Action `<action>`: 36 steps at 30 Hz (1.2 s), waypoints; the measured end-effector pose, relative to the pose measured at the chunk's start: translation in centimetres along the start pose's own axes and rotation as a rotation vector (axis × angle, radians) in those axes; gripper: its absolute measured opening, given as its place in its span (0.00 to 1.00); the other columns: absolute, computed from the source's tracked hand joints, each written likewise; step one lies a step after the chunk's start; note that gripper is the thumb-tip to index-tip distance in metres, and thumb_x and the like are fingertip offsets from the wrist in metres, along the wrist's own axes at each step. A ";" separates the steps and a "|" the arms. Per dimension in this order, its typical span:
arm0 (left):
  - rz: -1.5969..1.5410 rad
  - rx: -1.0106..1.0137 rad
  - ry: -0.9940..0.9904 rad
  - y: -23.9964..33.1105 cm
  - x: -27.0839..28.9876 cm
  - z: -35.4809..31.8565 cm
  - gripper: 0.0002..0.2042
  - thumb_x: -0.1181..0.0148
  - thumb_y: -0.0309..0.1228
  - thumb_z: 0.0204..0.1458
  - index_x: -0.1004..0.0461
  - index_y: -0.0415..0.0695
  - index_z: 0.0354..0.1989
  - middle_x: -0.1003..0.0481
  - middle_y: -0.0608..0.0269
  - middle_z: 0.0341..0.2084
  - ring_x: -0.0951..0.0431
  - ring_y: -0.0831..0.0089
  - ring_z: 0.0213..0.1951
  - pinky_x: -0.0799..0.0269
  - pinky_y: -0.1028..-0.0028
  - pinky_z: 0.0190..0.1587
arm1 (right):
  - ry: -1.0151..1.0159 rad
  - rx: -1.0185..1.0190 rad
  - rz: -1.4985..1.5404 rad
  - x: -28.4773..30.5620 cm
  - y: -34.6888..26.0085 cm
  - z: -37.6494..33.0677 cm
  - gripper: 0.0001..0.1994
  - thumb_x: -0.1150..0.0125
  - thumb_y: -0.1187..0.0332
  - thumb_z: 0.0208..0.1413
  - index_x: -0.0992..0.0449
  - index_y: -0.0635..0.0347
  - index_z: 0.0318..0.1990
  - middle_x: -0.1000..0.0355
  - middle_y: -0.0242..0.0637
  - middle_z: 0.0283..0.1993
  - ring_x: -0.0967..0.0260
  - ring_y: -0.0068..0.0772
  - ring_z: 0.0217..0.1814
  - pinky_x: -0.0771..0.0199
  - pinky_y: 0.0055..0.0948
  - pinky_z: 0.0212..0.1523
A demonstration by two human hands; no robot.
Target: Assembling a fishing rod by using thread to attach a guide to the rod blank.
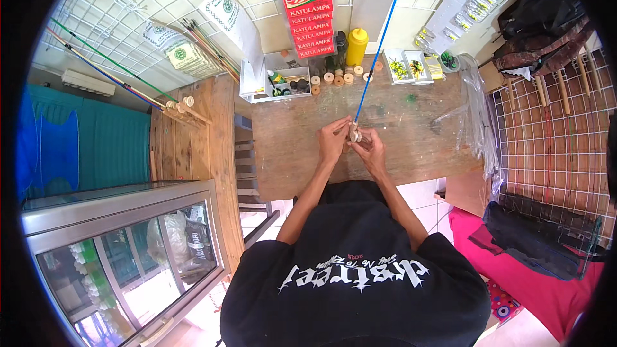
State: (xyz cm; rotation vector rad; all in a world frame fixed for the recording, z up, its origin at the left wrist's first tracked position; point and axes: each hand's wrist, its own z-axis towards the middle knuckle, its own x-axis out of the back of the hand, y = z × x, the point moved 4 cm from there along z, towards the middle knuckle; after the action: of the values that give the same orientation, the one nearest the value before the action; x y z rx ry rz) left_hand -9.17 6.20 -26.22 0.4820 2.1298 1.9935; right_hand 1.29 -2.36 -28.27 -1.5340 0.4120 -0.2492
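Observation:
A thin blue fishing rod [371,76] points up and away from me over the wooden table [295,160]. At its lower end sits a small pale wooden reel [355,135]. My left hand [332,139] has its fingers closed at the left side of the rod's handle end, just beside the reel. From the other side, the thumb and fingers of my right hand [372,149] pinch at the reel. The fingers partly hide the handle, so its full shape does not show.
Along the table's back stand several wooden spools [339,80], a yellow squeeze bottle [357,47], a white organizer box [275,93] and small white trays [409,67]. Clear plastic sleeves [481,122] hang off the right edge. A glass display case [128,250] stands at left.

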 end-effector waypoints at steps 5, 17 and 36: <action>0.079 0.019 0.093 -0.2 -0.3 -0.1 0.09 0.41 0.23 0.52 0.21 0.37 0.41 0.20 0.50 0.36 0.19 0.69 0.36 0.25 0.74 0.36 | -0.031 -0.012 0.033 0.0 0.0 0.2 0.19 0.36 0.80 0.50 0.34 0.66 0.49 0.30 0.46 0.53 0.32 0.35 0.57 0.30 0.35 0.57; 0.313 -0.148 0.118 2.1 -0.2 -0.7 0.06 0.42 0.24 0.53 0.26 0.36 0.37 0.32 0.54 0.38 0.23 0.62 0.32 0.29 0.70 0.36 | -0.103 -0.004 0.044 0.5 0.3 0.3 0.18 0.41 0.83 0.53 0.39 0.62 0.49 0.36 0.40 0.55 0.38 0.33 0.61 0.33 0.32 0.60; -0.151 -0.069 -0.504 -3.6 -0.4 1.6 0.10 0.37 0.34 0.53 0.31 0.44 0.35 0.37 0.68 0.37 0.33 0.77 0.43 0.38 0.73 0.48 | -0.109 0.031 0.077 1.0 0.0 0.4 0.16 0.43 0.81 0.55 0.40 0.63 0.48 0.35 0.40 0.51 0.37 0.30 0.58 0.35 0.31 0.58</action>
State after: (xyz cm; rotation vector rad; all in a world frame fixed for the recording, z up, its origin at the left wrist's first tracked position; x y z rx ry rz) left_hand -8.65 7.39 -29.95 0.7015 1.7272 1.6405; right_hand 2.33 -2.45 -28.33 -1.4903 0.3781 -0.1106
